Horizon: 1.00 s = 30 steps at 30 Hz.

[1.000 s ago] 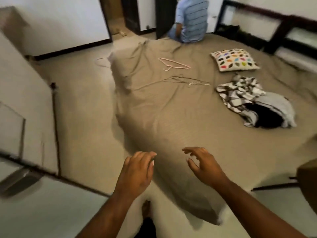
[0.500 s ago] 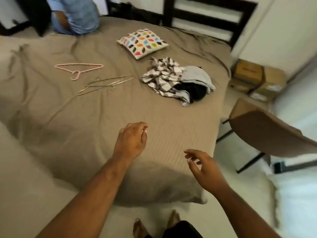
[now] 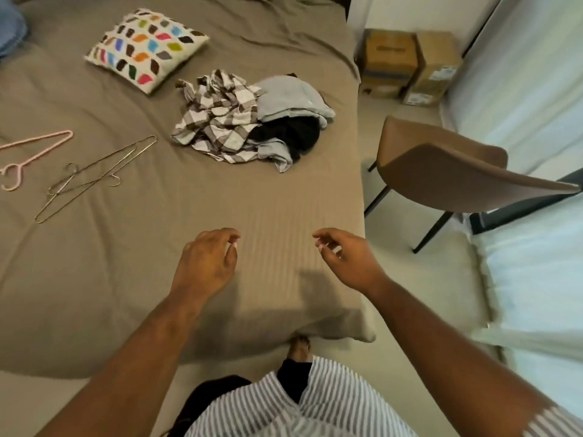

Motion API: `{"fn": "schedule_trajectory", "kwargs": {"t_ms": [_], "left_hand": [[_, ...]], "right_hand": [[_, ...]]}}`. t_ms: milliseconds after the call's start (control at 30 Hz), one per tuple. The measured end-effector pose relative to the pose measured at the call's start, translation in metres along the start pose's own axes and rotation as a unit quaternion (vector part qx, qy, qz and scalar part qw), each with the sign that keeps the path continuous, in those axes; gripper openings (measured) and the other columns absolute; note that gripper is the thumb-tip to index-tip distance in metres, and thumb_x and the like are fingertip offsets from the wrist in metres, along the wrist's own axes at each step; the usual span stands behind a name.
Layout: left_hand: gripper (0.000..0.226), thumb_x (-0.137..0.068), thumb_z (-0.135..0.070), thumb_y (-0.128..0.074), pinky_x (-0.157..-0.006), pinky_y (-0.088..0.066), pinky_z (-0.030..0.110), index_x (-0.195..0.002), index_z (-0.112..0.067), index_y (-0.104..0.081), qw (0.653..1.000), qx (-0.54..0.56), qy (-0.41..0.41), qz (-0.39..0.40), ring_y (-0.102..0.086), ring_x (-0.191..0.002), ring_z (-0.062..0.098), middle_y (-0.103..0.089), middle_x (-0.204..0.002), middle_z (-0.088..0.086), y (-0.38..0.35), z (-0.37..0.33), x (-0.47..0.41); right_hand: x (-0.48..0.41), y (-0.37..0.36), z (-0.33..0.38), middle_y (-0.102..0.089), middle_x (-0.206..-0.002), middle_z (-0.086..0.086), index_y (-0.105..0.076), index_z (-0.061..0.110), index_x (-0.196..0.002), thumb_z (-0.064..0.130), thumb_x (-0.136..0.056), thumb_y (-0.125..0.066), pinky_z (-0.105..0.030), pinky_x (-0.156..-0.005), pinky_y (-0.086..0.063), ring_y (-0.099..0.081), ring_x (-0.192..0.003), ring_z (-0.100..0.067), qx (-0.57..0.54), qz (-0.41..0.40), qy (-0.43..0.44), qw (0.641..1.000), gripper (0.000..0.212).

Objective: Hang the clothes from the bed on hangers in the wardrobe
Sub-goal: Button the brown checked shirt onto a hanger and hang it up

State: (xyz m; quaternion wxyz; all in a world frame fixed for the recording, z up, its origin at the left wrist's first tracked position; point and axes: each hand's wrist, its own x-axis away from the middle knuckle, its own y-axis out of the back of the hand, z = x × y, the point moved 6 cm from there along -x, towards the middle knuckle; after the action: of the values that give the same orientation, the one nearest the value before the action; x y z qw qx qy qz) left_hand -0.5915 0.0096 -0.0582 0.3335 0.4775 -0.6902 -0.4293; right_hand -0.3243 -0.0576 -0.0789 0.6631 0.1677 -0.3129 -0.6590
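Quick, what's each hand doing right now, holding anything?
Left hand: open, fingers loosely curled, holding nothing, over the bed.
Right hand: open, fingers loosely curled, holding nothing.

The bedspread is plain taupe, with a fine self-stripe at its near end. At 11 o'clock the cushion is white with leaf-shaped patches in many colours. At 12 o'clock lie a brown-and-white checked shirt, a pale blue-grey garment and a black garment. At 9 o'clock lie 1 pink hanger and 2 brassy wire hangers. At 2 o'clock the chair is tan with black legs.
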Motion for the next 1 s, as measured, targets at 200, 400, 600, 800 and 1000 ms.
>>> {"fn": "schedule_trajectory", "kwargs": {"t_ms": [200, 400, 600, 800, 1000], "left_hand": [[0.031, -0.097, -0.018, -0.059, -0.102, -0.049, 0.046, -0.127, -0.018, -0.064, 0.999, 0.014, 0.009, 0.046, -0.06, -0.117, 0.024, -0.067, -0.124, 0.002, -0.012, 0.015, -0.041], [0.032, -0.098, -0.017, -0.058, -0.102, -0.048, 0.045, -0.129, -0.015, -0.063, 0.996, 0.025, -0.018, 0.085, -0.059, -0.119, 0.025, -0.066, -0.126, 0.004, -0.033, 0.046, -0.095], [0.032, -0.096, -0.017, -0.058, -0.1, -0.048, 0.047, -0.127, -0.017, -0.063, 0.992, 0.025, -0.036, 0.118, -0.06, -0.118, 0.025, -0.067, -0.124, 0.002, -0.047, 0.097, -0.145], [0.033, -0.097, -0.018, -0.054, -0.098, -0.049, 0.045, -0.129, -0.02, -0.061, 0.987, -0.01, -0.049, 0.15, -0.059, -0.118, 0.022, -0.066, -0.126, -0.002, -0.06, 0.172, -0.184], [0.032, -0.094, -0.019, -0.058, -0.09, -0.051, 0.043, -0.126, -0.019, -0.063, 0.987, -0.036, -0.054, 0.15, -0.062, -0.111, 0.024, -0.068, -0.122, 0.0, -0.077, 0.231, -0.2]], "right_hand": [[-0.05, -0.01, 0.003, -0.068, -0.106, 0.013, -0.069, 0.023, -0.121, 0.019, -0.099, -0.06, -0.006, -0.082, -0.043, -0.063, -0.091, -0.004, -0.025, -0.002, -0.042, 0.999, 0.024], [-0.078, -0.043, -0.012, -0.067, -0.11, 0.016, -0.07, 0.024, -0.12, 0.02, -0.099, -0.059, -0.006, -0.082, -0.043, -0.063, -0.094, -0.004, -0.014, -0.012, -0.104, 0.994, 0.024], [-0.103, -0.091, -0.021, -0.068, -0.112, 0.009, -0.071, 0.024, -0.117, 0.014, -0.095, -0.062, -0.013, -0.084, -0.048, -0.063, -0.092, -0.005, 0.023, 0.033, -0.161, 0.986, 0.025], [-0.227, -0.111, -0.004, -0.067, -0.118, -0.007, -0.07, 0.012, -0.121, 0.012, -0.092, -0.063, -0.028, -0.093, -0.047, -0.065, -0.095, -0.021, 0.142, 0.073, -0.113, 0.981, 0.03], [-0.393, -0.116, 0.029, -0.064, -0.125, -0.023, -0.07, 0.002, -0.119, 0.019, -0.087, -0.062, -0.034, -0.101, -0.041, -0.059, -0.119, -0.037, 0.217, 0.032, -0.05, 0.974, 0.036]]}}
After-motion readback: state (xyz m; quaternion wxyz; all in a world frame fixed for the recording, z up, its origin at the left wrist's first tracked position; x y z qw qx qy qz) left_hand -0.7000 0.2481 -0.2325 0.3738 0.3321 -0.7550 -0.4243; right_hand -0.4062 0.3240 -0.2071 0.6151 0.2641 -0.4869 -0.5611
